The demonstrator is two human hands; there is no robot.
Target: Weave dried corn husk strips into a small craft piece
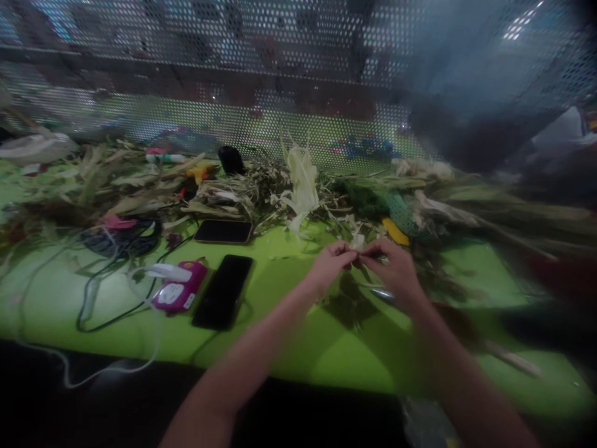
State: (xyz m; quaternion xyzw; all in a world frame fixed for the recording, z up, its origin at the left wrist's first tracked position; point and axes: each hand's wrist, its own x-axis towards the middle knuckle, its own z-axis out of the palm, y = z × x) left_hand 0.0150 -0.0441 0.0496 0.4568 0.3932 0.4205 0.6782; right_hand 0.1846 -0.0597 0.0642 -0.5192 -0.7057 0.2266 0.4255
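My left hand point(332, 264) and my right hand point(394, 267) meet above the green tabletop point(280, 348), both closed in a pinch with fingertips almost touching. Between them a small pale piece of what looks like dried corn husk point(357, 241) shows; fingers cover the rest of it. Thin stems seem to hang below the hands, too blurred to tell apart. Just behind stands an upright, pale corn-husk figure point(302, 180) with pointed leaves. A shiny metallic tool point(383, 294) lies beside my right hand, partly hidden by it.
Left of my hands lie two dark phones point(224, 292) and a magenta power bank point(181, 286) with cables. Dried husks and stalks point(140, 186) heap along the back, around a black cylinder point(231, 160). A perforated metal screen point(233, 106) rises behind. A yellow object point(395, 231) lies at right.
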